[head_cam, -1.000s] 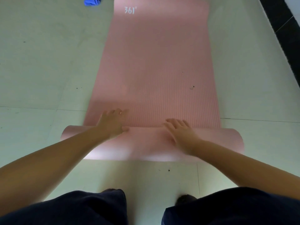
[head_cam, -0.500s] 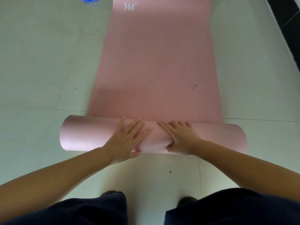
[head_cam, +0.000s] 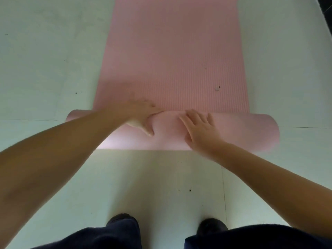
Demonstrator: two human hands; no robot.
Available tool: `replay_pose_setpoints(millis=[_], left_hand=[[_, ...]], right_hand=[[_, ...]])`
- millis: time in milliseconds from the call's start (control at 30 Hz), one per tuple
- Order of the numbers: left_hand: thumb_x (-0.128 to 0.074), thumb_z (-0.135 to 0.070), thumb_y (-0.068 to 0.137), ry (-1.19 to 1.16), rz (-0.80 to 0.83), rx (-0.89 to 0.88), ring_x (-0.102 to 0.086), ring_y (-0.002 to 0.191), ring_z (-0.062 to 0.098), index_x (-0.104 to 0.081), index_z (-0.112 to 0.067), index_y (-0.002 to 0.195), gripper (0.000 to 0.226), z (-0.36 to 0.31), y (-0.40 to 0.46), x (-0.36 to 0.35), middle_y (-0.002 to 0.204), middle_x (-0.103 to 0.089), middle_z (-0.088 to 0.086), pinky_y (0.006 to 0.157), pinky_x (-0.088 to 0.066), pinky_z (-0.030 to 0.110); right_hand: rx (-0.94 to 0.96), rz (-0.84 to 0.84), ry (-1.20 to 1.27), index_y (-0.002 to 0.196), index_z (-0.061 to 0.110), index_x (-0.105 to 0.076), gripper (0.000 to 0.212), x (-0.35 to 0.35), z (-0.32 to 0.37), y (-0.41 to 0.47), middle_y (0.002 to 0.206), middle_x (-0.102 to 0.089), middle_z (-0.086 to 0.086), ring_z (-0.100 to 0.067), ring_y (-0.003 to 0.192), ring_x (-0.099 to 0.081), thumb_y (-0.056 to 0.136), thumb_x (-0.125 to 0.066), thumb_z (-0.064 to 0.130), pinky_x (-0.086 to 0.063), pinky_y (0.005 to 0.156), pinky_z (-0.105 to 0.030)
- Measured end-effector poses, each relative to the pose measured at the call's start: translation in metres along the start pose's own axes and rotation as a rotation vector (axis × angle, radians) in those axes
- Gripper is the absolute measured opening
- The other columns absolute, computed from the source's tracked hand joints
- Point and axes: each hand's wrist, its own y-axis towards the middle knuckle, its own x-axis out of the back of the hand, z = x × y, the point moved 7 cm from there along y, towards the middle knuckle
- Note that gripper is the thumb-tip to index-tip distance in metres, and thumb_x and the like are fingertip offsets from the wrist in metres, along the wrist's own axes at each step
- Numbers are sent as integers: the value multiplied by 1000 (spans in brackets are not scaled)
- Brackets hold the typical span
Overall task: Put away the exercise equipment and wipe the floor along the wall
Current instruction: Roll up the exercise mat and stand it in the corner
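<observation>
mat (head_cam: pixel 172 60) only rolled at its 6 o'clock end, most flat toward 12; left hand (head_cam: pixel 142 114) and right hand (head_cam: pixel 199 128) press the roll (head_cam: pixel 242 133), fingers straight, slightly spread; wiping not begun.

Both hands (head_cam: pixel 179 121) flat, arms outstretched
</observation>
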Motion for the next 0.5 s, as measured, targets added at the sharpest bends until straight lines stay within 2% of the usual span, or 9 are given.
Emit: replay_pose_setpoints(millis=[67,133,167,233,300,333,433,500], left_hand=[[-65,-59,75,104,-181,111,-16,143,26,-20,-28,150,92,19,2,39,154,-23,5,110,-3,66],[-62,-45,84,72,-421,224,-21,141,29,-22,-19,149,81,35,-2,66,151,-28,11,112,-4,66],[-60,-43,86,-2,-467,248,-22,140,31,-21,-17,150,79,38,-3,67,151,-28,13,113,-7,64],[-57,-56,84,-112,-323,237,-14,144,32,-7,-18,152,93,31,1,40,157,-14,14,114,-10,60],[-57,-69,76,-35,-179,225,2,147,33,12,-21,151,113,19,6,9,158,4,15,112,-10,61],[-59,-70,73,14,-172,232,4,146,33,16,-21,150,118,19,9,4,158,6,17,110,-11,61],[-64,-70,67,59,-227,243,-7,144,32,15,-21,150,125,28,18,16,155,-6,15,106,-22,59],[-65,-69,65,116,-244,265,-16,139,32,12,-21,150,124,30,21,19,151,-15,14,103,-27,57]], right_hand=[[45,-51,-87,152,19,-10,74,-8,11,-12,159,-1,-13,-31,147,3,90,-51,23,-1,113,-60],[32,45,-184,151,24,8,83,-19,5,-11,157,21,-12,-32,144,19,92,-49,30,1,112,-64],[11,78,-214,149,26,16,86,-20,-3,-4,155,29,-11,-32,143,24,93,-49,33,0,112,-65],[-12,92,-241,147,26,22,95,-13,-15,14,153,33,-10,-31,142,26,91,-53,37,-1,111,-67],[-23,85,-246,147,26,23,102,-6,-20,34,153,31,-10,-32,143,23,88,-59,40,-4,109,-69],[-28,77,-251,147,26,22,105,-3,-20,42,154,29,-11,-33,144,21,86,-62,41,-6,108,-70],[-47,24,-292,148,28,19,112,8,-24,60,157,16,-9,-31,146,10,80,-68,42,-10,107,-68],[-58,3,-317,147,31,21,113,14,-36,70,158,13,-9,-31,146,9,79,-68,44,-6,109,-67]])
